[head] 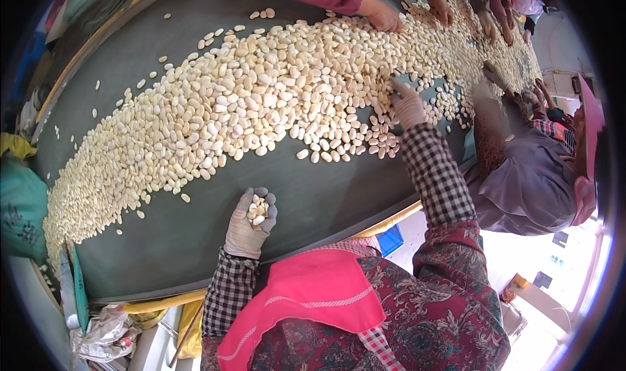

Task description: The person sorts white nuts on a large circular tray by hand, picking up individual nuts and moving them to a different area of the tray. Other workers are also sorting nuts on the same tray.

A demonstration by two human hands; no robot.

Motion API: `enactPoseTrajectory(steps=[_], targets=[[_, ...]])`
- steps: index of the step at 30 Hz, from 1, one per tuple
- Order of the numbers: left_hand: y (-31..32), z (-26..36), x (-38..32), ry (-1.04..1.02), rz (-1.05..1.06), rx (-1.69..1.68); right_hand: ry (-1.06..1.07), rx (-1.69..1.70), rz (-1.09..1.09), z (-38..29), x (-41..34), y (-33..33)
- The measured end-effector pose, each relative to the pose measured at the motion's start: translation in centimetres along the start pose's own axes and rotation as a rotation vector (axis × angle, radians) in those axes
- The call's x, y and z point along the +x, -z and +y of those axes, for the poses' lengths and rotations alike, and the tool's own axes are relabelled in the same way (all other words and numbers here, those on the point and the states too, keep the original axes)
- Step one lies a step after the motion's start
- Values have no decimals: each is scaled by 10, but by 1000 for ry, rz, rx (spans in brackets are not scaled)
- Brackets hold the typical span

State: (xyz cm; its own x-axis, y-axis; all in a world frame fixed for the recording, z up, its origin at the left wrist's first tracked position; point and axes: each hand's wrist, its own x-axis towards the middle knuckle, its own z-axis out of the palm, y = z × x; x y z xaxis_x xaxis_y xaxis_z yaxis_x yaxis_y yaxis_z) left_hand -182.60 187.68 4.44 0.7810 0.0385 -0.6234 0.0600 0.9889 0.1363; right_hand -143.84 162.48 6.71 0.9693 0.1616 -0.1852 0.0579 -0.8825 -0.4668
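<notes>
In the lower middle, my left hand [248, 229] wears a pale glove with grey fingertips. Its palm faces up and its fingers curl around a small handful of whitish beans [257, 210], some of them looking chipped or split. My right hand [410, 107], gloved too, reaches forward with its fingers extended and apart, touching the near side of a long heap of large cream-white beans [254, 87]. A bare patch of dark surface shows just beyond its fingers. No bean is visible in the right hand, though its palm side is hidden.
The heap runs along a dark green conveyor belt [171, 258] with a yellow-padded edge [166, 297]. Across it, another person's hand [384, 16] touches beans; more hands work farther right. A person in purple-grey clothing [528, 185] stands close on my right. A green sack [22, 209] stands left.
</notes>
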Motion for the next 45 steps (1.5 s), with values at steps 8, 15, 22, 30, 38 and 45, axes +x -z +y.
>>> enactPoseTrajectory(steps=[8, 15, 22, 30, 38, 45], targets=[[7, 15, -21, -13, -20, -4, 176, 37, -7, -75, -62, -39], [16, 29, -40, -46, -22, 14, 430, 160, -365, -115, -116, -65], [29, 41, -55, -43, -61, -10, 369, 210, -349, -158, -145, -87], [56, 50, -78, -80, -13, -43, 29, 765, -594, -164, -181, -91], [66, 64, -90, -15, -50, -38, 422, 315, -337, -204, -161, -129], [81, 81, -99, -21, -20, -50, 291, 436, -334, -206, -189, -123]])
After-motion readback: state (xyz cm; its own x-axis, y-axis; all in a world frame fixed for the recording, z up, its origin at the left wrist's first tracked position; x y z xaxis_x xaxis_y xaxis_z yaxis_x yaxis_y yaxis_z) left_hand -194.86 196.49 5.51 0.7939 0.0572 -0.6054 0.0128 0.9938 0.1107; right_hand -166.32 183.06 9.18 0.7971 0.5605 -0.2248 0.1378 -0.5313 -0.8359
